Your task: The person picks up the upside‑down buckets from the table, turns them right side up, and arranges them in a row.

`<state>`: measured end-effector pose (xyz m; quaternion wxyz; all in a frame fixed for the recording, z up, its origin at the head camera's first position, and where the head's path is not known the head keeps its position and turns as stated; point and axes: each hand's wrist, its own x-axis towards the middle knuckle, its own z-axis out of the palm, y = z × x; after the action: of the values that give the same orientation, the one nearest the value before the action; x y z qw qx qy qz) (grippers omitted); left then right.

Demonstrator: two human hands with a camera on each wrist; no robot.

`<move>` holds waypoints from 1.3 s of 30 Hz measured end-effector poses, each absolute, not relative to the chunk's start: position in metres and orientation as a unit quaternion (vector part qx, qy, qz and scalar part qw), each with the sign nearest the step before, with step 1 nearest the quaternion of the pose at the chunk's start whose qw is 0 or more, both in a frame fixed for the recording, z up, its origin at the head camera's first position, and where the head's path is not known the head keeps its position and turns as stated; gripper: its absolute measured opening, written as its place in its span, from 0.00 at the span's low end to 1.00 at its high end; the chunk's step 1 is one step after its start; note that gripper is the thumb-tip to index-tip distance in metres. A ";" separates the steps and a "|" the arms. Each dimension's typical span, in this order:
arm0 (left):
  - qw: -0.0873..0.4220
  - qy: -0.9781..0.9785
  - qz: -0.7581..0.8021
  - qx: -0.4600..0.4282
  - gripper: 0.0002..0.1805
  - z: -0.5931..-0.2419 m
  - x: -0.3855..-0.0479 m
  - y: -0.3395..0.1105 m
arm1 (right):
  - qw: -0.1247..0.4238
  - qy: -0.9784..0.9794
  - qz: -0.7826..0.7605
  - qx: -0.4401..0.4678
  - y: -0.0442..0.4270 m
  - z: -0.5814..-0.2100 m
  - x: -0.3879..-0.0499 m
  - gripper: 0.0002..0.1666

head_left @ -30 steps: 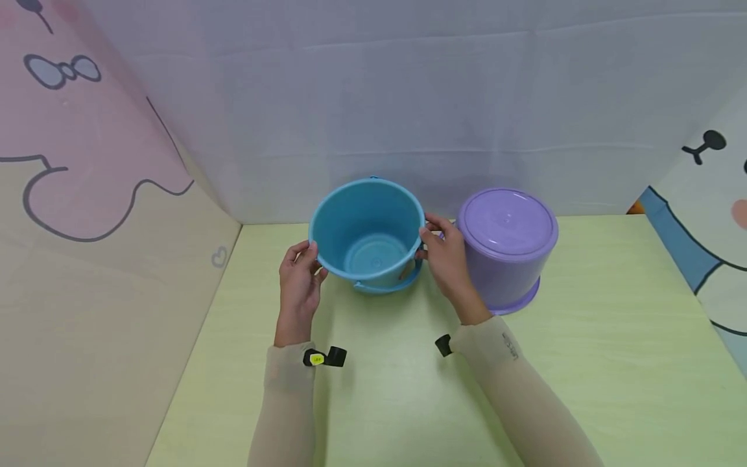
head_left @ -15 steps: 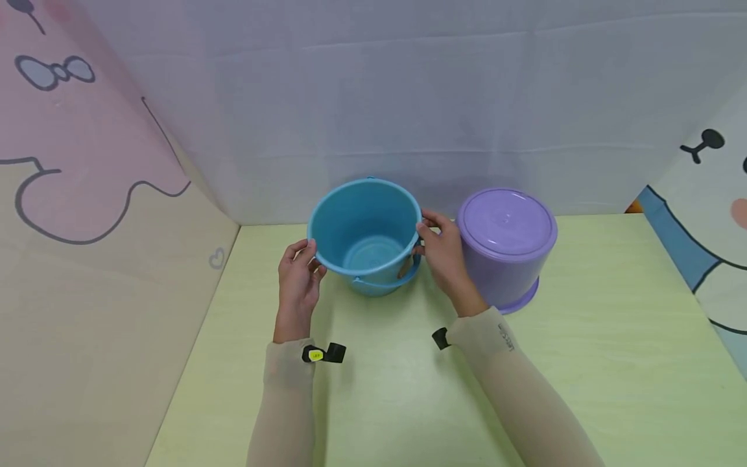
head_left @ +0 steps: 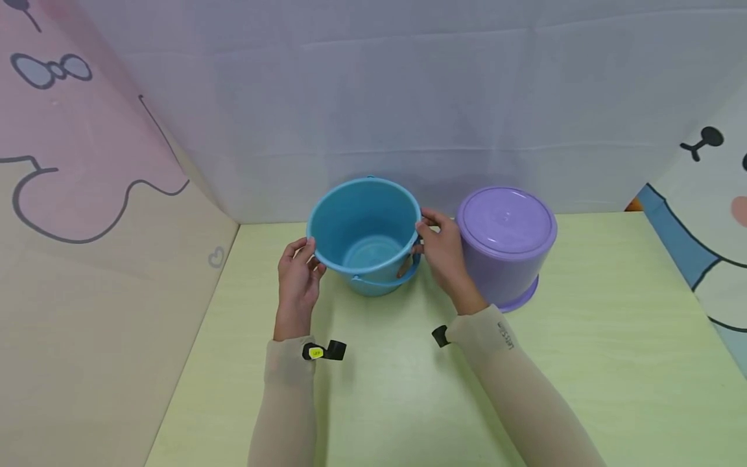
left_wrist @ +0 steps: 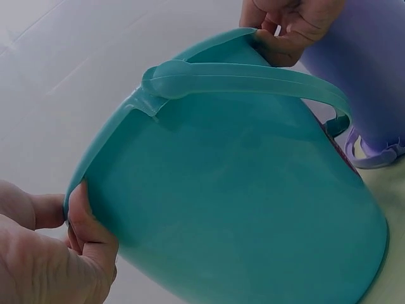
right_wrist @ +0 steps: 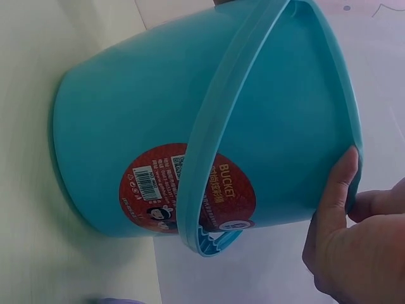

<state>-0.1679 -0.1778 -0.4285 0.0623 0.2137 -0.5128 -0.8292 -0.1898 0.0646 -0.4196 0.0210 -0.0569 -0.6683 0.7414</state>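
A blue bucket point(head_left: 373, 224) stands upright on the table, its mouth facing up and its inside showing nothing in it. My left hand point(head_left: 299, 285) pinches the rim at the left, thumb and fingers on either side, as the left wrist view also shows. At the right side of the rim my right hand point(head_left: 446, 259) pinches the edge. The handle point(right_wrist: 209, 120) hangs down across the front, over a red round label point(right_wrist: 149, 190) in the right wrist view. Close beside my right hand is a purple bucket point(head_left: 504, 224), upside down with its base up.
The pale green table point(head_left: 385, 389) runs back to a white cloth wall point(head_left: 408, 97). A pink and cream printed panel point(head_left: 87, 292) borders the left side, and another with a cartoon face point(head_left: 700, 194) borders the right.
The blue bucket's rim has shifted slightly left, and both hands have moved with it while gripping it. Its handle sits slightly differently at the front. The purple bucket stays in place.
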 end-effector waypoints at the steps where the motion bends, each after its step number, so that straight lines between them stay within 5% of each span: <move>1: 0.063 -0.512 -0.830 0.214 0.03 -0.429 -0.168 -0.178 | 0.020 -0.669 0.741 -0.056 0.064 -0.419 -0.190 0.23; 27: 0.045 -0.517 -0.832 0.195 0.24 -0.446 -0.160 -0.182 | -0.043 -0.689 0.723 -0.023 0.078 -0.417 -0.173 0.27; 39: 0.038 -0.538 -0.819 0.194 0.11 -0.465 -0.139 -0.181 | -0.040 -0.716 0.697 0.020 0.100 -0.435 -0.137 0.25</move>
<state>-0.1391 -0.1809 -0.4654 0.0379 0.1939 -0.5383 -0.8193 -0.1371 0.0996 -0.4352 -0.0399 0.0200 -0.7161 0.6965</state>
